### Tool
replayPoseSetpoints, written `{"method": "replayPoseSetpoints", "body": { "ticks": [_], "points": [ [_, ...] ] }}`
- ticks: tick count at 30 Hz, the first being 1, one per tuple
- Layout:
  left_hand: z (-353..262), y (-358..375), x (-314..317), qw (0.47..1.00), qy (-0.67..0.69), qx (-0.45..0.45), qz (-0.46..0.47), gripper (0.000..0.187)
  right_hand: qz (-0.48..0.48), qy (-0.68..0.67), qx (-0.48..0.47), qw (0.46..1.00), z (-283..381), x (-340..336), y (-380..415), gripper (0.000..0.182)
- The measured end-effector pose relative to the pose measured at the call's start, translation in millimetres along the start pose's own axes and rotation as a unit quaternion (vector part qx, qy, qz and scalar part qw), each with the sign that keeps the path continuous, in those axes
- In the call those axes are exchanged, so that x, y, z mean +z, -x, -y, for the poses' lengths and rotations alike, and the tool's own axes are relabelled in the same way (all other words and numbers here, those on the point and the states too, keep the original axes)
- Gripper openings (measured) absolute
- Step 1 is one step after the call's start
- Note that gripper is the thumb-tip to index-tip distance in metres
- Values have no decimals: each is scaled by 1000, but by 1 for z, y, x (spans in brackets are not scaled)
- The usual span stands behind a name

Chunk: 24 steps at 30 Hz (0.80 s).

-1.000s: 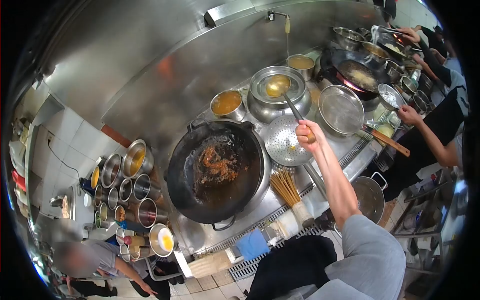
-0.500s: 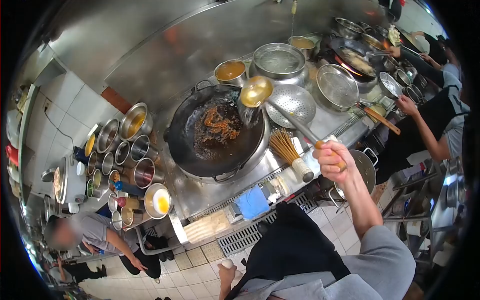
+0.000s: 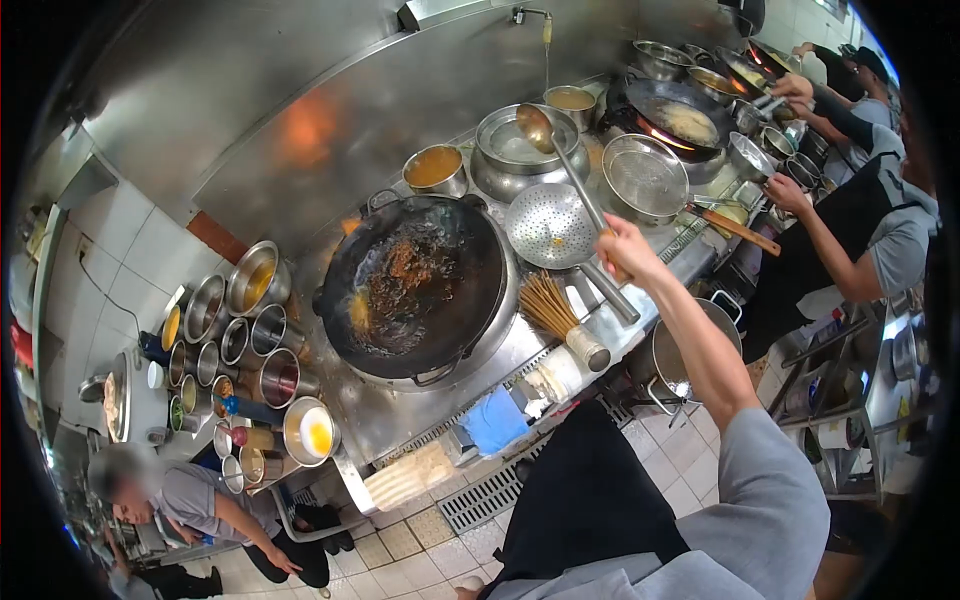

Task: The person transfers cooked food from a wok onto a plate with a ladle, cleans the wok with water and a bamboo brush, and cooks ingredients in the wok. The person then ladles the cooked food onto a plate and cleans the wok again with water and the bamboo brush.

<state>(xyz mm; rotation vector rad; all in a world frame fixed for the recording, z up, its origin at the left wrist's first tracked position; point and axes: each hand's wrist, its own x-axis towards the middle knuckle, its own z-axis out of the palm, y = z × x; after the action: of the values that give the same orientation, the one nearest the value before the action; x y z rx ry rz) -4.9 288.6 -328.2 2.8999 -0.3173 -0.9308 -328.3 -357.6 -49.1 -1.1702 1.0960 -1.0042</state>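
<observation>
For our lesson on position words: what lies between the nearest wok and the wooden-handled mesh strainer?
In the head view, a perforated skimmer lies between wok and strainer.

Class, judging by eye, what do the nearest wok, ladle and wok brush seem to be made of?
Nearest wok: probably iron or carbon steel; dark, mostly matte wall.
Ladle: likely steel; smooth sheen, though brownish in places.
Wok brush: apparently bamboo, unpainted; thin tan splints, though the material of its pale grip is unclear.

back wall [image 3: 420, 110]: steel, orange glow [image 3: 305, 130] | side wall [image 3: 130, 215]: white-tiled | floor [image 3: 690, 447]: tiled, slotted drain [image 3: 480, 502]
</observation>
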Motion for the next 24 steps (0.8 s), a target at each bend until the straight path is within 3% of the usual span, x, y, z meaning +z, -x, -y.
{"method": "replayPoseSetpoints", "body": {
  "ticks": [3,6,7,10,13,15,17,18,20,22,23,24],
  "points": [
    [-2,7,3,1000,19,-10,-7,70,-27,75,10,997,0,-5,-65,22],
    [-8,15,8,998,53,-16,-18,72,-15,1,106,994,-19,-22,-134,6],
    [-10,17,10,997,67,-18,-25,73,-59,-104,117,986,-8,-10,-131,13],
    [-8,28,15,988,150,-3,-48,75,68,-424,226,874,-20,-22,-138,21],
    [-7,34,15,956,268,87,-78,77,193,-482,222,825,-18,-28,-94,25],
    [-32,30,6,961,114,199,-156,92,243,-508,231,793,-8,-28,-60,27],
    [-128,63,-43,921,346,158,-85,57,254,-527,246,773,3,-23,-20,29],
    [-155,71,-55,923,336,166,-89,55,248,-530,264,767,9,-21,-1,28],
    [-192,79,-68,924,317,192,-94,50,234,-535,289,759,20,-22,26,26],
    [-208,76,-69,926,298,219,-76,49,224,-479,312,789,27,-27,39,10],
    [-215,73,-69,927,285,235,-64,48,215,-453,321,804,30,-30,47,11],
    [-219,75,-70,928,278,239,-62,47,190,-376,289,860,32,-32,58,24]
  ]
}}
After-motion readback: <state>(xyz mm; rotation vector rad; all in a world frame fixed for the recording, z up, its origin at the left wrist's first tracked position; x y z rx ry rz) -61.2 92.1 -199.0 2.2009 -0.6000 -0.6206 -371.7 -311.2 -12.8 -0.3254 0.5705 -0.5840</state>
